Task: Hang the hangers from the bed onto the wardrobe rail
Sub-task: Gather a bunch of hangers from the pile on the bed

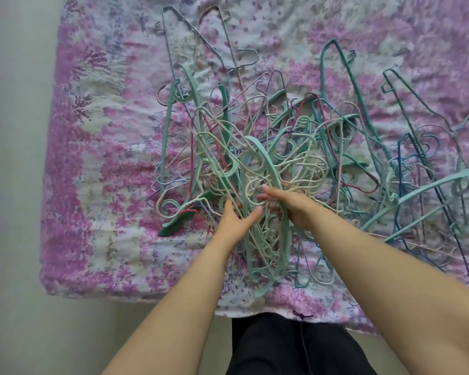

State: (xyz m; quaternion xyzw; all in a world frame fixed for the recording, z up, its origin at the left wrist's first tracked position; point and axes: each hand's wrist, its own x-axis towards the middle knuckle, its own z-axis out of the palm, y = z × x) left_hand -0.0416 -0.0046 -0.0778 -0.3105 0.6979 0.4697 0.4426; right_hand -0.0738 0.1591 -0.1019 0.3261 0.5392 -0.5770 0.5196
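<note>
The bed (98, 163), in crumpled pink and white floral cotton, fills the view, with bare sheet to the left and pale floor (16, 185) past its left and near edges. A tangled heap of hangers (255, 147) sprawls from centre to right: thin wire, cream cord-wrapped and flat mint plastic. The right hand (290, 205) reaches into the tangle, fingers extended among loops; whether it grips one, I cannot tell. The left hand (236, 220) is spread open against the strands.

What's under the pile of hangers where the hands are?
Around the hanger pile, the pink floral bedsheet shows through the gaps. Under the left hand and right hand, layered hangers hide whatever lies beneath.
</note>
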